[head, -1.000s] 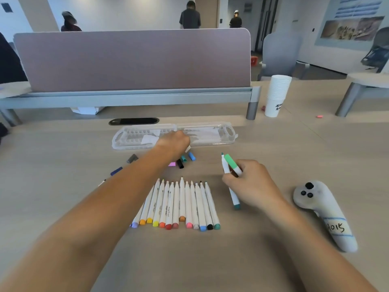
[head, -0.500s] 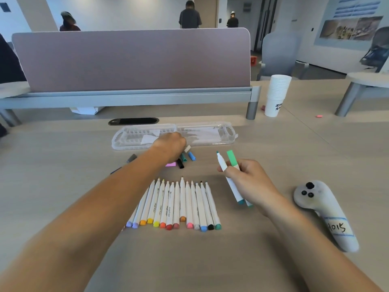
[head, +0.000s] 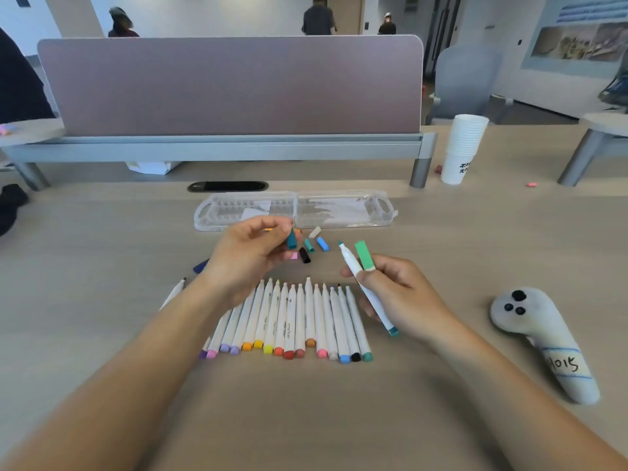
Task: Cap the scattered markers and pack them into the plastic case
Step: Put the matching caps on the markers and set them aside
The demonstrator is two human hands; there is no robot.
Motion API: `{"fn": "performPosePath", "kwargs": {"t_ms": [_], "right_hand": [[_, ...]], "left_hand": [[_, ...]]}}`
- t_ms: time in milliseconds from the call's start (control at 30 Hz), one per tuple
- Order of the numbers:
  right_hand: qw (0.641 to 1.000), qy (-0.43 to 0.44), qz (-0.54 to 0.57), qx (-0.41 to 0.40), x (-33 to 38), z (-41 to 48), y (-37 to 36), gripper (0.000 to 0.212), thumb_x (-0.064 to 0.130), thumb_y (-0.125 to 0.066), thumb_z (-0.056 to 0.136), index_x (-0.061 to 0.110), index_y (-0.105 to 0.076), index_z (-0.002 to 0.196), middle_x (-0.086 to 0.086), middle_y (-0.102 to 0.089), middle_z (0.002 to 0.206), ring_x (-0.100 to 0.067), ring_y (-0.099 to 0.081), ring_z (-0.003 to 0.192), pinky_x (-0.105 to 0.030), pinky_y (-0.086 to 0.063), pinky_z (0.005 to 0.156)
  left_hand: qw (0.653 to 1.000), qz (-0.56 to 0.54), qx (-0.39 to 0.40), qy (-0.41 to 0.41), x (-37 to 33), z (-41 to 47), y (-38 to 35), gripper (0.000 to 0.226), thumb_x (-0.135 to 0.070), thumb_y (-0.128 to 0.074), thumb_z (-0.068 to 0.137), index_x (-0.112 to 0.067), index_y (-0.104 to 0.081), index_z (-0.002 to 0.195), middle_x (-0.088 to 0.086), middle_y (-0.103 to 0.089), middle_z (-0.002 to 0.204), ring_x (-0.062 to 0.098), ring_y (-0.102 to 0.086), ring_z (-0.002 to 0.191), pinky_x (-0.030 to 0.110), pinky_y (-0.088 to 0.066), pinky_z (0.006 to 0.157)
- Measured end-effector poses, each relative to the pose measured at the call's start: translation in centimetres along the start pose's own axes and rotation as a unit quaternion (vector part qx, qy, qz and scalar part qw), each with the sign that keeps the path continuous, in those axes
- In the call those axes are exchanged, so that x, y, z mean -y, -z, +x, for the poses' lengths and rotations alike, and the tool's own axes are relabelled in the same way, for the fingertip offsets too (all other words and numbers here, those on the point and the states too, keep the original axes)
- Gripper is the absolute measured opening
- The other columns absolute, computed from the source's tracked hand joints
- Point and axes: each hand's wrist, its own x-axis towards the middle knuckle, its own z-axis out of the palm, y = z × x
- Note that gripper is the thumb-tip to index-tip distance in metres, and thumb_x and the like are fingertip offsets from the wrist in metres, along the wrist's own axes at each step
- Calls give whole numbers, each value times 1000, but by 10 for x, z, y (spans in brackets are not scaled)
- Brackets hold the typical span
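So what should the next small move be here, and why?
Probably bring the teal cap pinched in the left hand onto the uncapped marker in the right hand: its bare tip and end plug look the same teal.

Row of white plastic markers (head: pixel 289 321) lies mid on the pale wooden desk (head: pixel 102 249). Small loose coloured caps (head: pixel 323 244) lie behind the row, & the clear plastic case (head: pixel 343 209) lies open behind them. Left hand (head: pixel 244 256) w/ a teal plastic cap (head: pixel 291 240) is btwn row & case. Right hand (head: pixel 401 294) w/ two more white markers (head: pixel 353 266) is right of the row. Grey sock-shaped controller (head: pixel 540 338) lies far right.
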Motion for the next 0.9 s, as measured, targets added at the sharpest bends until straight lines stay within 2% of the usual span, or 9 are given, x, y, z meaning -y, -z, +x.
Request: {"fn": "performPosePath", "kwargs": {"t_ms": [100,233,267,333,400,467,567,667,900], "right_hand": [[996,13,26,80,-1,-10,-14,25,8,-43,100,9,-67,96,-10,-42,61,-19,-44,46,-29,-36,48],[988,20,30,150,-2,-16,-27,21,34,-51,89,27,-70,93,-25,-65,85,-51,-65,79,-61,-51,68],[988,26,16,149,-3,-17,-27,21,38,-52,87,29,-70,93,-22,-67,87,-51,-65,83,-61,-51,70],[989,49,-23,137,-4,-17,-26,24,41,-54,90,21,-67,92,-17,-64,76,-42,-61,68,-51,-48,59],[989,68,-46,121,-6,-16,-23,25,32,-55,98,11,-64,90,-8,-51,61,-21,-46,51,-40,-36,51],[992,65,-27,107,-7,-16,-21,20,22,-53,101,10,-64,89,4,-43,55,-11,-35,45,-29,-31,47],[993,68,-39,85,-10,-15,-19,24,23,-53,100,2,-63,92,10,-40,50,-11,-33,44,-27,-30,46],[991,93,-66,76,-11,-13,-18,31,27,-55,100,-3,-61,93,2,-44,56,-13,-38,47,-29,-33,48],[992,104,-7,68,-7,-12,-15,19,19,-54,100,8,-66,90,0,-38,54,-19,-34,44,-27,-28,43]], "left_hand": [[995,-90,-5,33,8,-22,4,13,-13,-68,80,-7,-70,91,9,-74,91,15,-71,82,20,-56,65],[995,-89,-32,15,11,-35,5,12,-12,-70,73,-5,-68,83,9,-74,82,14,-70,73,21,-57,65],[996,-88,-32,11,11,-36,6,11,-12,-70,74,-5,-68,83,9,-74,81,14,-70,72,21,-57,65],[996,-83,-27,5,10,-38,5,15,-14,-70,73,-4,-69,84,9,-74,81,15,-70,72,21,-57,66],[997,-71,-15,3,11,-39,3,19,-15,-71,72,-3,-70,86,11,-74,83,16,-71,72,22,-58,67],[998,-65,-1,1,14,-42,-1,24,-17,-71,71,-2,-70,90,14,-74,86,18,-70,72,24,-59,68],[999,-51,6,-4,23,-48,-10,30,-19,-72,71,-1,-72,94,19,-74,90,20,-69,71,25,-59,69],[1000,-11,-6,-25,31,-50,-18,31,-22,-72,73,0,-72,95,18,-74,89,22,-71,74,25,-59,70],[997,-58,33,-29,25,-47,-29,24,-20,-71,71,-3,-69,88,16,-73,86,22,-70,76,27,-58,73]]}}
